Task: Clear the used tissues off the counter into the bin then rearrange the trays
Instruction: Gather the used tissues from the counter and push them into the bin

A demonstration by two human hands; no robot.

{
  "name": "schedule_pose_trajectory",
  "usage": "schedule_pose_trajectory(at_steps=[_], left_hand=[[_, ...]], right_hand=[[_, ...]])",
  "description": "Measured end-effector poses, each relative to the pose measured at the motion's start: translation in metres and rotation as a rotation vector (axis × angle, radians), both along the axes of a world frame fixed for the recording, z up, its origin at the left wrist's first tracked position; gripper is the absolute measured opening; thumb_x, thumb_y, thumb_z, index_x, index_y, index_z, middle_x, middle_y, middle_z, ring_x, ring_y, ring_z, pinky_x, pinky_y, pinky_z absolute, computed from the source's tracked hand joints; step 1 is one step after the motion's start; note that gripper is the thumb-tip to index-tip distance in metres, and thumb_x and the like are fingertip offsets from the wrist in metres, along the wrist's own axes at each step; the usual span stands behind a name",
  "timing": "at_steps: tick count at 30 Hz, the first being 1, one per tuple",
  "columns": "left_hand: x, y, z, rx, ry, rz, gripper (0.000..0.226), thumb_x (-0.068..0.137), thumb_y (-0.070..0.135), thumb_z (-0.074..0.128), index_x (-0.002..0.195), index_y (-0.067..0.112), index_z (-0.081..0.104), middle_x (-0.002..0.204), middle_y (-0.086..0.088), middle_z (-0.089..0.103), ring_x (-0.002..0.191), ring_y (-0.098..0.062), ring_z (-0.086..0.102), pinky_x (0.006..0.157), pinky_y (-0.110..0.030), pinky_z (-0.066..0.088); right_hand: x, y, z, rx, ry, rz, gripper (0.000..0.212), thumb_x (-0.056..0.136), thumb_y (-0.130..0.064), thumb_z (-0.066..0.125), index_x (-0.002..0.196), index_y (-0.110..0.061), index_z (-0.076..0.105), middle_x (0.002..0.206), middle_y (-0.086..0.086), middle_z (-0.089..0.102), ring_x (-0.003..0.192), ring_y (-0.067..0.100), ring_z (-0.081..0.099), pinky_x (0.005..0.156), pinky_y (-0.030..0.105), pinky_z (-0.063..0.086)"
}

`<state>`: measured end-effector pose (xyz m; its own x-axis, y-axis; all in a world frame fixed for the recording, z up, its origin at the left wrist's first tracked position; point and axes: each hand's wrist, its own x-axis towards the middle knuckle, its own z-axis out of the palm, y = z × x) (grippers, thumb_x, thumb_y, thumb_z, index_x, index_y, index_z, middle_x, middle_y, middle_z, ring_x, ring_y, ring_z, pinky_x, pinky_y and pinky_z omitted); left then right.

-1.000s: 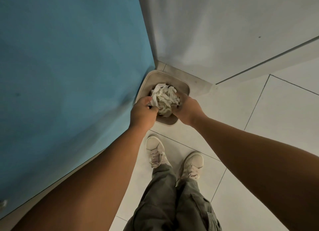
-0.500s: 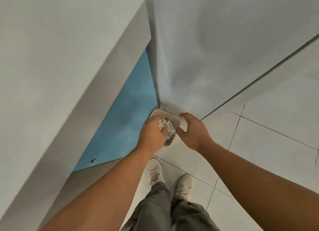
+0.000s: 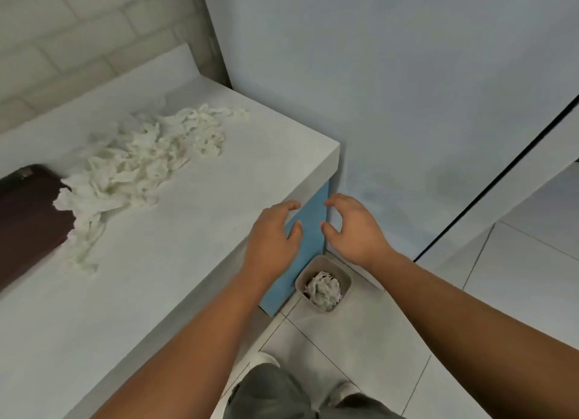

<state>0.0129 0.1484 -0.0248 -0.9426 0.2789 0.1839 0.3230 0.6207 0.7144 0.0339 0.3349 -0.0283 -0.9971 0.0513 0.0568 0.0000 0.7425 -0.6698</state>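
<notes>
tissues (image 3: 141, 168) strewn on grey counter (image 3: 194, 262)

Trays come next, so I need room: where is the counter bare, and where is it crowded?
Bare: the near half of the counter, from the tissue pile forward to the front edge, and the right corner by the left hand. Crowded: the back left, where that pile meets the dark tray.
</notes>
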Motion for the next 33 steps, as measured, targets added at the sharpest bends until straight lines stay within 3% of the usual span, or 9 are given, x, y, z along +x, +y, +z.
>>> schedule_pose_trajectory(at_steps=[2, 8, 12, 16, 23, 27, 30, 33], left_hand=[[0.0, -0.022, 0.015, -0.01, 0.051, 0.04, 0.037, 0.093, 0.017, 0.06, 0.13, 0.018, 0.06, 0.128, 0.005, 0.063, 0.117, -0.012, 0.055, 0.1, -0.019, 0.038], [0.004, -0.102, 0.043, -0.003, 0.109, 0.217, 0.036, 0.094, 0.018, 0.062, 0.13, 0.019, 0.06, 0.129, 0.003, 0.062, 0.12, -0.016, 0.055, 0.102, -0.034, 0.047], [0.009, -0.168, 0.041, -0.034, 0.063, 0.369, 0.034, 0.094, 0.019, 0.063, 0.128, 0.02, 0.06, 0.129, 0.003, 0.062, 0.119, -0.018, 0.056, 0.102, -0.034, 0.047], [0.011, -0.232, 0.029, -0.129, -0.026, 0.528, 0.032, 0.094, 0.024, 0.063, 0.125, 0.025, 0.061, 0.131, 0.006, 0.06, 0.122, -0.017, 0.052, 0.104, -0.03, 0.041], [-0.016, -0.325, 0.019, -0.221, -0.04, 0.579, 0.033, 0.09, 0.018, 0.066, 0.122, 0.02, 0.064, 0.126, 0.002, 0.062, 0.119, -0.023, 0.05, 0.097, -0.024, 0.035], [-0.037, -0.356, 0.012, -0.253, -0.052, 0.55, 0.035, 0.091, 0.02, 0.066, 0.125, 0.017, 0.062, 0.125, 0.001, 0.06, 0.115, -0.019, 0.047, 0.094, -0.022, 0.036], [-0.046, -0.371, 0.007, -0.247, -0.036, 0.528, 0.035, 0.09, 0.023, 0.067, 0.125, 0.018, 0.062, 0.124, 0.005, 0.058, 0.112, -0.014, 0.045, 0.093, -0.018, 0.034], [-0.053, -0.38, 0.005, -0.23, -0.014, 0.509, 0.034, 0.091, 0.029, 0.065, 0.124, 0.021, 0.062, 0.121, 0.009, 0.056, 0.111, -0.009, 0.044, 0.094, -0.017, 0.034]], right_hand=[[-0.004, -0.019, 0.015, 0.002, 0.026, 0.052, 0.044, 0.088, -0.023, 0.064, 0.13, -0.01, 0.056, 0.136, 0.009, 0.054, 0.13, 0.023, 0.045, 0.109, 0.026, 0.03], [-0.022, -0.092, 0.038, -0.002, 0.065, 0.235, 0.04, 0.09, -0.029, 0.061, 0.126, -0.013, 0.057, 0.133, 0.004, 0.055, 0.126, 0.021, 0.047, 0.107, 0.03, 0.036], [-0.034, -0.152, 0.042, 0.013, 0.057, 0.343, 0.04, 0.092, -0.029, 0.059, 0.13, -0.017, 0.055, 0.137, 0.0, 0.052, 0.127, 0.016, 0.045, 0.101, 0.017, 0.03], [-0.048, -0.215, 0.038, 0.012, 0.016, 0.451, 0.04, 0.094, -0.028, 0.058, 0.133, -0.019, 0.053, 0.14, -0.001, 0.049, 0.124, 0.012, 0.048, 0.097, 0.012, 0.028], [-0.084, -0.311, 0.029, 0.076, 0.011, 0.537, 0.04, 0.097, -0.032, 0.054, 0.134, -0.017, 0.053, 0.139, -0.001, 0.051, 0.126, 0.016, 0.047, 0.099, 0.016, 0.032], [-0.109, -0.361, 0.031, 0.134, 0.011, 0.55, 0.052, 0.099, -0.037, 0.05, 0.145, -0.017, 0.039, 0.156, -0.002, 0.031, 0.135, 0.018, 0.042, 0.107, 0.029, 0.038], [-0.126, -0.391, 0.029, 0.221, 0.005, 0.497, 0.056, 0.099, -0.033, 0.049, 0.15, -0.021, 0.029, 0.162, -0.005, 0.013, 0.13, 0.019, 0.048, 0.099, 0.035, 0.047], [-0.143, -0.409, 0.023, 0.271, 0.044, 0.461, 0.053, 0.098, -0.023, 0.05, 0.148, -0.017, 0.032, 0.159, -0.001, 0.023, 0.121, 0.022, 0.055, 0.094, 0.033, 0.049]])
